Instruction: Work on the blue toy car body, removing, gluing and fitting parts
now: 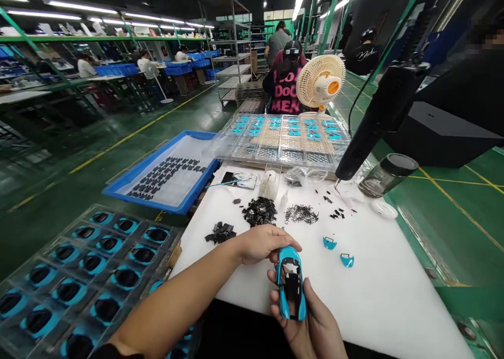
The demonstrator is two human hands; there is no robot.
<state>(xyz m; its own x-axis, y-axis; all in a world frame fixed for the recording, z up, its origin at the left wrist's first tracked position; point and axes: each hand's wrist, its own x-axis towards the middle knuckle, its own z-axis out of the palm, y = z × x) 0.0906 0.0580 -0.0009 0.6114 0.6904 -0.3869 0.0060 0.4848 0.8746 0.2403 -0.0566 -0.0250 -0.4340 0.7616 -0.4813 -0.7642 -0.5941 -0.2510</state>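
Note:
A bright blue toy car body (290,280) with a black inner part and an open middle is held above the white work surface, near its front edge. My right hand (315,319) wraps round its lower end and sides, thumb along the right flank. From the left, my left hand (265,245) reaches across and grips the upper end, with its fingertips partly hidden. Two small blue car parts (329,242) lie to the right of the body. Beyond my hands are a heap of black plastic pieces (260,211), a smaller black heap (220,232) and many tiny screws (302,213).
A black electric screwdriver (374,117) hangs at right, beside a dark-lidded jar (388,175). Clear trays (275,151) with blue parts stand behind. At left are a blue-rimmed tray (183,204) and trays of blue car bodies (92,262). A fan (321,81) and seated people are farther off.

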